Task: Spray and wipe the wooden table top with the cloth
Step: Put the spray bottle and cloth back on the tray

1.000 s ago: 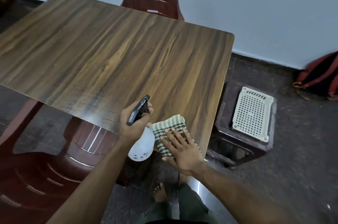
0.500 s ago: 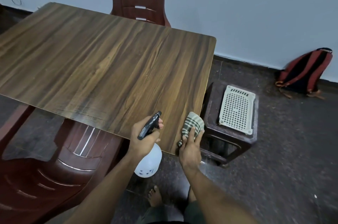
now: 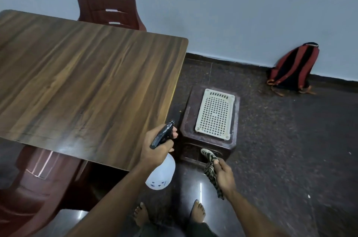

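Two hands full, both off the table's near right corner, and the wiping looked done or paused.

From the head view we saw our left hand (image 3: pixel 157 146) curled round the black trigger head of the spray bottle (image 3: pixel 160 173), its white body hanging below the fist just beside the wooden table top (image 3: pixel 87 85). Our right hand (image 3: pixel 224 175) pinched the checked cloth (image 3: pixel 212 169), which dangled over the floor, clear of the wood and in front of the dark stool (image 3: pixel 209 140) carrying a white perforated tray (image 3: pixel 215 113). We judged that, if more wiping was wanted, the cloth needed spreading flat under the palm before it met the wood, with the nozzle aimed at the surface and strokes overlapping along the grain.
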